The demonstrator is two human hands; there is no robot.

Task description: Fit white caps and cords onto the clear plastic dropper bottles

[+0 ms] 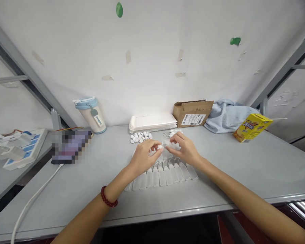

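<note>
My left hand (145, 156) is closed, with a small white plastic piece (159, 147) pinched between thumb and fingertips. Close beside it, my right hand (183, 148) grips a clear plastic tube-like piece (172, 145), partly covered by the fingers. The two pieces are close together; whether they touch I cannot tell. Just below the hands lies a row of flat, clear plastic holders (165, 174) with thin white loops at their upper ends. Behind my left hand is a pile of small white pieces (141, 136). Several white loops (172, 132) lie behind my right hand.
Along the wall stand a tumbler (93, 117), a stack of white envelopes (152, 122), a cardboard box (191, 113) and a light blue cloth (226, 115). A yellow drink carton (252, 128) is at right. A phone (71, 147) with a cable and a power strip (27, 149) are at left.
</note>
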